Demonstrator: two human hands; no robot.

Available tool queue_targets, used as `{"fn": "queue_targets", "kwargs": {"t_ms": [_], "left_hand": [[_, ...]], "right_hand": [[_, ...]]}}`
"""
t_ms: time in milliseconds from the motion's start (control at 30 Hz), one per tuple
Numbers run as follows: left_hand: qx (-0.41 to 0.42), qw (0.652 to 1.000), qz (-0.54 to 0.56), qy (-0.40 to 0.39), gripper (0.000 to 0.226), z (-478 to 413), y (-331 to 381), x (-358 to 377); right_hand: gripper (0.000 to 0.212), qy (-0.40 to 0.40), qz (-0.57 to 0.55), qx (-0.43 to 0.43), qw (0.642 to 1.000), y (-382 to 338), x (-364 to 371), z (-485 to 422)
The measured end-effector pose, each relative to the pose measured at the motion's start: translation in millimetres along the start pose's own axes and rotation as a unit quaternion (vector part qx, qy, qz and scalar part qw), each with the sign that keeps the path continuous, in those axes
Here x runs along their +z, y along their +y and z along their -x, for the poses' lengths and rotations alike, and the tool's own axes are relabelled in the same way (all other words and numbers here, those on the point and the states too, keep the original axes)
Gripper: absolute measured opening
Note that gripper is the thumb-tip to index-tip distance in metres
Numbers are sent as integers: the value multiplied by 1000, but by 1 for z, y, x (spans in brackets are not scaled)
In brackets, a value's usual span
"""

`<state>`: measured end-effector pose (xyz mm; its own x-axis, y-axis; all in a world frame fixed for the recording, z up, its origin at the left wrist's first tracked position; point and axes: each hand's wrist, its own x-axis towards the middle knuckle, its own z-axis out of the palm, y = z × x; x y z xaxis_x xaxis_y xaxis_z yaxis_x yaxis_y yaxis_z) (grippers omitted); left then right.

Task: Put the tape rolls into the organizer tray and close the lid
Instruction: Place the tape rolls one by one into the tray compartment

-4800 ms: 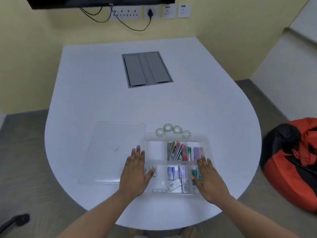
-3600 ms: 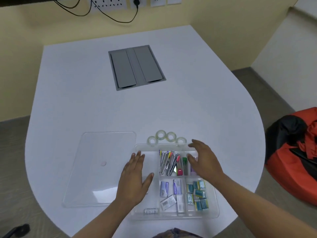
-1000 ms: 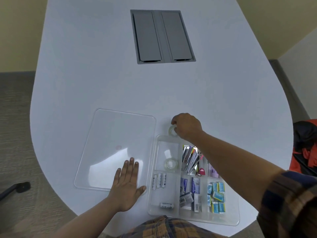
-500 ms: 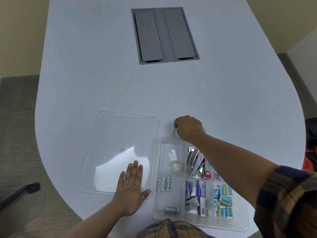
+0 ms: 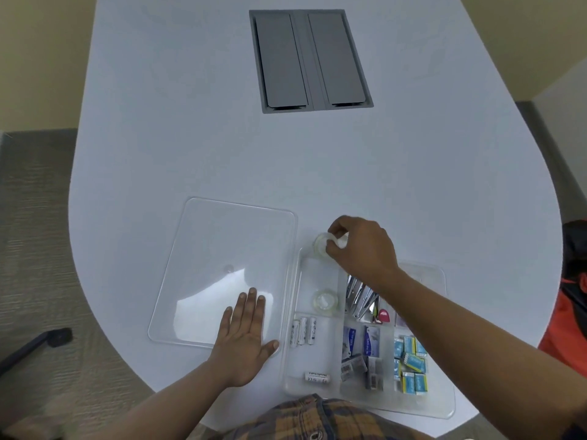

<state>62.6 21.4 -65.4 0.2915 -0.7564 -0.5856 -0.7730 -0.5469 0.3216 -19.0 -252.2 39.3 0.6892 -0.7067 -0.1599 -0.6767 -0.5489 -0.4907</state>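
While pinching a clear tape roll (image 5: pixel 321 246) at the far rim of the organizer tray (image 5: pixel 444 404), right hand (image 5: pixel 365 249) with fingers (image 5: pixel 334 231) curled narrow around the roll's right side, thumb below, fingertips above. Roll tilted, just over the tray's far-left corner; resting on the rim or lifted off it: cannot tell. Any further rolls behind the knuckles hidden.

Second tape roll (image 5: pixel 324 300) flat in the far-left compartment, nearer the body than the pinching fingers, well clear of them. Toward the wrist side of that hand: metal clips (image 5: pixel 360 296) in the middle far compartment, partly under the forearm. Nearer still: three batteries (image 5: pixel 303 335) side by side, one lone battery (image 5: pixel 316 377) at the near-left corner, small blue-white boxes (image 5: pixel 362 342), and blue-yellow packets (image 5: pixel 411 365) on the right.

Left hand (image 5: pixel 246 339) flat, palm down, fingers (image 5: pixel 252 304) straight and close together, holding nothing, pressed on the near-right corner of the clear lid (image 5: pixel 222 249). Lid flat on the white tabletop (image 5: pixel 190 138), just left of the tray, edges nearly touching. Thumb tip beside the tray's left wall.

Grey cable hatch (image 5: pixel 309 60) set in the tabletop, well beyond both sets of fingers.
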Motion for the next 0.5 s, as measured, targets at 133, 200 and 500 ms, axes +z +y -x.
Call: {"fn": "queue_targets", "kwargs": {"t_ms": [133, 200, 500], "left_hand": [[2, 1000, 1, 4, 85, 0, 0, 0], [3, 1000, 2, 9, 86, 1, 0, 0], [5, 1000, 8, 17, 86, 1, -1, 3]], "right_hand": [[15, -38, 46, 17, 998, 8, 15, 27], [17, -53, 79, 17, 995, 10, 24, 33], [19, -87, 158, 0, 984, 10, 51, 34]]}}
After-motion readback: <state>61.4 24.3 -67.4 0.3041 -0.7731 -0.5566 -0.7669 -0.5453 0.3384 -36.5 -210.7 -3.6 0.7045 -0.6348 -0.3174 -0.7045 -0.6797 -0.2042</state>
